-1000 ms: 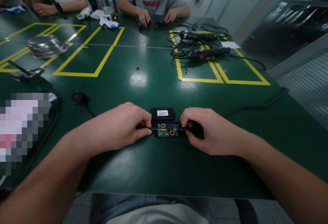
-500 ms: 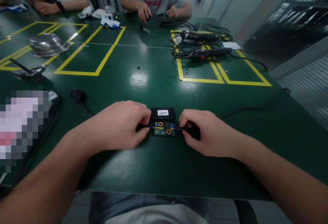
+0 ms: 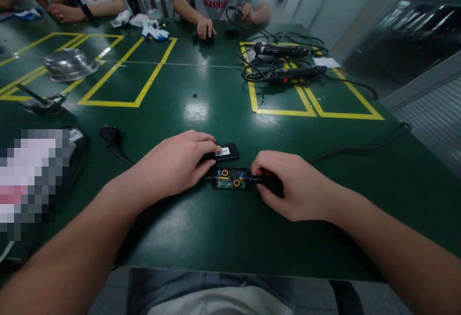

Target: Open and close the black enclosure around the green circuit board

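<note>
A black case half with a green circuit board (image 3: 230, 179) lies open-side up on the green table; two copper coils and coloured wires show in it. My right hand (image 3: 288, 183) pinches the black cable (image 3: 257, 179) at its right end. Just behind the case half is the black ribbed cover (image 3: 232, 151) with a white label, now slightly turned. My left hand (image 3: 187, 161) has its fingers and thumb closed on the left end of this cover. Another cable leaves the case half on the left, passing under my left hand.
A black plug (image 3: 110, 135) on its cord lies left. Beyond are a metal bowl (image 3: 71, 64), two corded power screwdrivers (image 3: 295, 74) in yellow-taped areas, and gloves (image 3: 154, 31). A blurred-out object stands at the left edge. Co-workers sit across the table.
My left hand has let go of the left cable and moved up onto the cover, which has shifted left and tilted. My right hand stays on its cable.
</note>
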Motion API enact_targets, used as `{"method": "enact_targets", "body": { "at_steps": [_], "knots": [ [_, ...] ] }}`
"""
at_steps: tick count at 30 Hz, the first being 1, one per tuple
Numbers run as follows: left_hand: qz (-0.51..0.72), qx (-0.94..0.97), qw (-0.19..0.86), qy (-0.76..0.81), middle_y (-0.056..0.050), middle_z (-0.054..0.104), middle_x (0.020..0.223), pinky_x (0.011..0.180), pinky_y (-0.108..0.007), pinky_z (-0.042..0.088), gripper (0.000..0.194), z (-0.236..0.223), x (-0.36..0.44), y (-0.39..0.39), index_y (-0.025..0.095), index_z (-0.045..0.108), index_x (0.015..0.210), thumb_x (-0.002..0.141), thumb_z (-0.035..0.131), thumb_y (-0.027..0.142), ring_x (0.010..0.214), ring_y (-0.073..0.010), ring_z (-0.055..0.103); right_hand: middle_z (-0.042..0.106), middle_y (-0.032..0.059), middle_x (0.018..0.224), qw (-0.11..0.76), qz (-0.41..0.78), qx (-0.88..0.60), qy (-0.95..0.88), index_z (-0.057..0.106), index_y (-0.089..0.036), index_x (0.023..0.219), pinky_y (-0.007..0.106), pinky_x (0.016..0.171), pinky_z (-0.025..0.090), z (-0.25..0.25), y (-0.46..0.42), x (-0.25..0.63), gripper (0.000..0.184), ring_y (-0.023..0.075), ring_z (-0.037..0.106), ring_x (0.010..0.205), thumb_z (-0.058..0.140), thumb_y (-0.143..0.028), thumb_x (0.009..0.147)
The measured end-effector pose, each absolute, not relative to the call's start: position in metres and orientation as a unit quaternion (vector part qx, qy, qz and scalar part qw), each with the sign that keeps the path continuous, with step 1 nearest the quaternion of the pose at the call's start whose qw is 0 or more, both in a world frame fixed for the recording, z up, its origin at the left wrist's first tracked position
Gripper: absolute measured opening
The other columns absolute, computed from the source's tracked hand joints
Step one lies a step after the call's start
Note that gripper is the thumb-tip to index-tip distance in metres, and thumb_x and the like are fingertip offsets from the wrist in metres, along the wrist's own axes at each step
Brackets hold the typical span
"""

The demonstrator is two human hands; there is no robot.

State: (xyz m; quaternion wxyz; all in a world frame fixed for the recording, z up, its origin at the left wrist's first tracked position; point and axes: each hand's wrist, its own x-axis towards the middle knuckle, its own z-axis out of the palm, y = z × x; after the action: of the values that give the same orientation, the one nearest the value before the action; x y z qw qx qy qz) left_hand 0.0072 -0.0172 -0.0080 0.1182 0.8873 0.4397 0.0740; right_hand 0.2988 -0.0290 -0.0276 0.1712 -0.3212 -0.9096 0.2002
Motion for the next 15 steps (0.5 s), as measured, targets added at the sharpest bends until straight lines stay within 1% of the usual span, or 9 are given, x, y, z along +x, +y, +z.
{"method": "enact_targets", "body": {
  "at_steps": [3,6,8,11,13,15],
  "knots": [
    [0.052,0.878,0.101,0.465,-0.010,0.080,0.127,0.098,-0.047,0.062,0.022,-0.008,0.006,-0.016,0.023,0.076,0.124,0.105,0.066,0.030,0.115,-0.0324,0.076,0.065,0.0040,0.091,0.182,0.213,-0.315,-0.907,0.055,-0.024,0.099,0.034,0.071,0.043,-0.027,-0.030,0.300,0.024,0.0215,0.058,0.077,0.062,-0.014,0.079],
    [0.036,0.871,0.099,0.480,-0.009,0.080,0.114,0.091,-0.045,0.060,0.019,-0.006,0.007,-0.017,0.023,0.074,0.119,0.104,0.067,0.031,0.105,-0.0318,0.076,0.065,0.0041,0.093,0.156,0.223,-0.318,-0.908,0.055,-0.024,0.100,0.035,0.071,0.043,-0.023,-0.030,0.299,0.026,0.0218,0.058,0.077,0.063,-0.013,0.078],
    [0.054,0.872,0.103,0.476,-0.009,0.080,0.113,0.091,-0.044,0.059,0.020,-0.003,0.009,-0.018,0.023,0.074,0.121,0.104,0.066,0.030,0.105,-0.0310,0.076,0.063,0.0031,0.090,0.142,0.223,-0.324,-0.908,0.053,-0.025,0.098,0.034,0.070,0.043,-0.020,-0.029,0.299,0.025,0.0212,0.057,0.076,0.062,-0.013,0.078],
    [0.112,0.876,0.128,0.451,-0.008,0.080,0.119,0.097,-0.043,0.058,0.027,0.003,0.012,-0.023,0.022,0.074,0.127,0.102,0.066,0.030,0.110,-0.0296,0.076,0.062,0.0012,0.088,0.146,0.232,-0.340,-0.900,0.048,-0.025,0.100,0.033,0.066,0.041,-0.018,-0.030,0.298,0.027,0.0201,0.057,0.073,0.063,-0.014,0.080],
    [0.136,0.882,0.158,0.423,-0.008,0.081,0.121,0.098,-0.040,0.058,0.030,0.007,0.014,-0.028,0.021,0.075,0.129,0.101,0.066,0.029,0.111,-0.0275,0.076,0.063,0.0007,0.090,0.157,0.247,-0.343,-0.893,0.047,-0.025,0.108,0.032,0.066,0.043,-0.020,-0.030,0.299,0.031,0.0195,0.059,0.073,0.064,-0.016,0.083],
    [0.134,0.890,0.191,0.391,-0.007,0.081,0.119,0.096,-0.037,0.058,0.030,0.009,0.015,-0.032,0.022,0.077,0.128,0.099,0.068,0.026,0.109,-0.0251,0.076,0.064,0.0010,0.093,0.168,0.254,-0.340,-0.890,0.047,-0.023,0.119,0.032,0.067,0.045,-0.022,-0.031,0.299,0.038,0.0197,0.061,0.074,0.066,-0.019,0.087]
  ]
}}
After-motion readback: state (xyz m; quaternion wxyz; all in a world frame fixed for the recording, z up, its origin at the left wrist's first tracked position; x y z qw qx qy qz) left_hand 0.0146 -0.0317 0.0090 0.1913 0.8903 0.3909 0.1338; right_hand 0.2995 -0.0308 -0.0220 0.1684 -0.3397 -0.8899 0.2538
